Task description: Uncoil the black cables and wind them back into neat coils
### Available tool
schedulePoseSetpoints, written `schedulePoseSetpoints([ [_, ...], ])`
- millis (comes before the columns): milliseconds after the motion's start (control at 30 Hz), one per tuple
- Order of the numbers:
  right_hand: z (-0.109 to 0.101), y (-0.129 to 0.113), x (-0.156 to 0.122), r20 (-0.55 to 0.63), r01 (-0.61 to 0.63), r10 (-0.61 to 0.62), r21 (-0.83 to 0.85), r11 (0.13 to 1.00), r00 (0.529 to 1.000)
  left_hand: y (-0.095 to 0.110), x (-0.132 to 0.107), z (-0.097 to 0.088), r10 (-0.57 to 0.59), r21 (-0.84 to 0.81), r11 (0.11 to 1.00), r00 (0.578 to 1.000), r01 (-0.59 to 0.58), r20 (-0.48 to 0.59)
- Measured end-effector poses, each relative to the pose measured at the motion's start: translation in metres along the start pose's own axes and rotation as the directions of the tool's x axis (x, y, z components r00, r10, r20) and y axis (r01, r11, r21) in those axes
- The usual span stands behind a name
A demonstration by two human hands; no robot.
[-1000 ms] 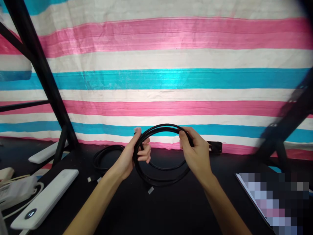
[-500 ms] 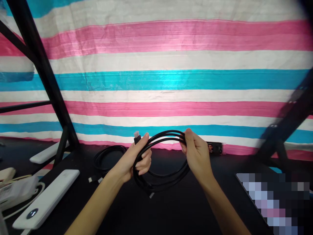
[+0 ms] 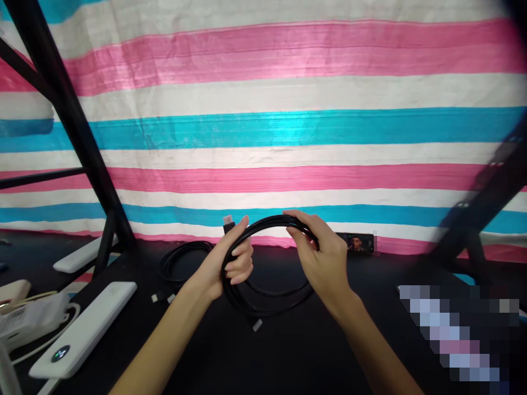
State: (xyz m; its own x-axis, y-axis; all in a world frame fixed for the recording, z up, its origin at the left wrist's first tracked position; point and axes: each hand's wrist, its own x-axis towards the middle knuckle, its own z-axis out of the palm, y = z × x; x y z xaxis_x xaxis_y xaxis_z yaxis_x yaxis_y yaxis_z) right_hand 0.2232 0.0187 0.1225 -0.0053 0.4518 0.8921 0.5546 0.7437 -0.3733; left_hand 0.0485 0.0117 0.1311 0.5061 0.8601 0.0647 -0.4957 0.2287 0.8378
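Note:
A black cable (image 3: 272, 314) is wound in several loops and held up above the dark table. Its plug with a pale cap (image 3: 228, 221) sticks up behind my left thumb, and another pale-tipped end hangs below the coil at the bottom. My left hand (image 3: 230, 258) grips the left side of the loops, thumb up and fingers curled round. On the upper right of the coil, my right hand (image 3: 323, 247) has its thumb and fingers closed around the strands. Behind my left wrist lies a second coiled black cable (image 3: 181, 255) with pale-tipped plugs.
A white power bank (image 3: 88, 326) with a small round display lies at left, beside a white adapter (image 3: 35, 321) with its cord. A phone (image 3: 358, 243) leans at the back. At right lies a blurred-out screen (image 3: 453, 340). Black metal legs (image 3: 78, 137) flank a striped sheet.
My right hand has shifted along the coil, its fingers now reaching over the top strands. The loops sit closer together. The view has tilted slightly.

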Motion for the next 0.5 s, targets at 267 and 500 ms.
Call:
schedulePoseSetpoints([
  [267, 0.0032, 0.0034, -0.0005, -0.005, -0.022, 0.022, -0.025, 0.999, 1.0, -0.0037, 0.0031, 0.0017, 0.037, -0.048, 0.998, 0.996, -0.033, 0.082],
  [500, 0.0026, 0.0067, -0.0003, 0.006, 0.013, -0.013, 0.03, 0.999, 1.0, 0.0011, 0.0003, 0.0023, 0.003, 0.054, 0.998, 0.996, -0.008, 0.089],
])
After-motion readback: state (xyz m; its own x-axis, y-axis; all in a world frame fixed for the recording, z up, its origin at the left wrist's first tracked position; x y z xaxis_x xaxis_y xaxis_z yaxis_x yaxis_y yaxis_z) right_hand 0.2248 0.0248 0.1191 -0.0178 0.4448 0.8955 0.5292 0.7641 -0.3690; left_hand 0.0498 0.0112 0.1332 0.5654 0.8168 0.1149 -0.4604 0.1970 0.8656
